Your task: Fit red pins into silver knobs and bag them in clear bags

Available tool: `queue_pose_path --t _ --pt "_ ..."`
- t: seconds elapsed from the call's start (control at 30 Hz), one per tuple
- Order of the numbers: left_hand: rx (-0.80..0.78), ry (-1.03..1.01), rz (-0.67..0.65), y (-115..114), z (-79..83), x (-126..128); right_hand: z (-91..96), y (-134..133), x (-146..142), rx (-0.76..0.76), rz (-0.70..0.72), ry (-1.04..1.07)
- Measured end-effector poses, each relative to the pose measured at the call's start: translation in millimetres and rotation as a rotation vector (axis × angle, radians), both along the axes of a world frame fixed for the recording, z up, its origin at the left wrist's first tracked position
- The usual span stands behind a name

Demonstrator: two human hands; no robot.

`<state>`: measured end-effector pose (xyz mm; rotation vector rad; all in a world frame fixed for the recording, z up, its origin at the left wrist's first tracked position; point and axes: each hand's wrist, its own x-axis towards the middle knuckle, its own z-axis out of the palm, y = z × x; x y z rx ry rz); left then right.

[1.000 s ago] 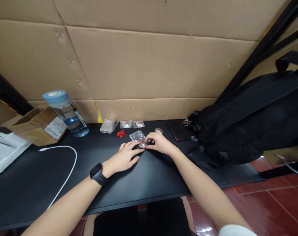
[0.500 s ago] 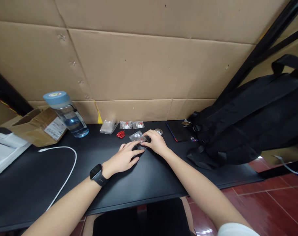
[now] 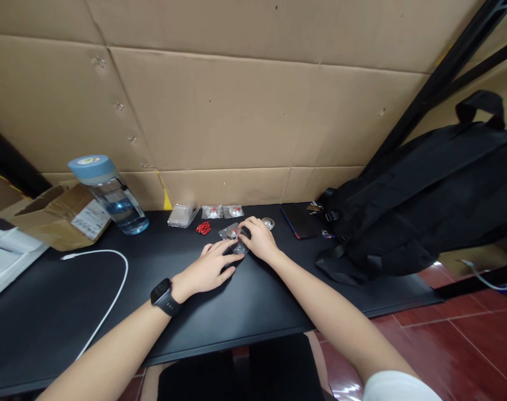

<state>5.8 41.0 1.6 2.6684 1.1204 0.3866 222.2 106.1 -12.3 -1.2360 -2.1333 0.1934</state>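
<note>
The little clear bag (image 3: pixel 233 234) lies on the black table (image 3: pixel 48 312), and a round silver piece with a red dot sits at the bag. I cannot tell if it is all the way inside or just on top. One second ago that silver piece was bare on the table, nearer to me than the bag, with my fingers around it. Now it has gone over to the bag, so the piece and the bag are together.

My right hand (image 3: pixel 258 240) is curled over the right side of the bag, its fingertips pinching down on the bag. My left hand (image 3: pixel 207 268) lies flat and open on the near left side of the bag, one fingertip touching its edge. It holds nothing. The two hands are close together, with only the bag between them.

Just behind the bag, to the right, another silver piece (image 3: pixel 268 223) lies bare. Behind the bag, by the cardboard wall (image 3: pixel 237 111), two packed bags (image 3: pixel 223 211) rest side by side. Left of the bag is a small heap of red bits (image 3: pixel 203 227), and past it a stack of empty bags (image 3: pixel 181 214). Far left of the bag stands a water bottle (image 3: pixel 111 195). Far right of the bag a black backpack (image 3: pixel 424 206) slumps.
</note>
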Motion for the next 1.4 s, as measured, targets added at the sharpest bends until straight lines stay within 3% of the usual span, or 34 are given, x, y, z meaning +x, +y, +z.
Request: queue_pose_path --t 0.23,0.3,0.43,0.5,0.67,0.87,1.13,1.4 --pt "-0.025 0.012 -0.012 1 5.7 -2 -4.7 5 0 -0.014 -0.023 0.056" --pt "-0.035 0.013 0.004 1 7.4 -2 -3.2 4 3 -0.04 0.055 0.091" --pt "-0.049 0.003 0.027 2 11.8 -5 7.6 -1 12 -0.092 0.342 0.154" --pt "-0.039 -0.026 0.022 3 14.3 -7 13.7 -3 19 -0.11 0.394 0.167" --pt "0.002 -0.1 0.049 11 16.2 -15 16.9 1 31 -0.102 0.336 0.154" --pt "0.109 -0.132 0.229 22 6.7 -18 11.9 5 34 -0.11 0.295 0.07" --pt "0.139 -0.077 0.186 24 -0.3 -17 4.3 8 30 -0.08 0.293 0.042" --pt "0.133 -0.049 0.189 23 4.0 -17 5.5 10 36 -0.085 0.271 -0.023"
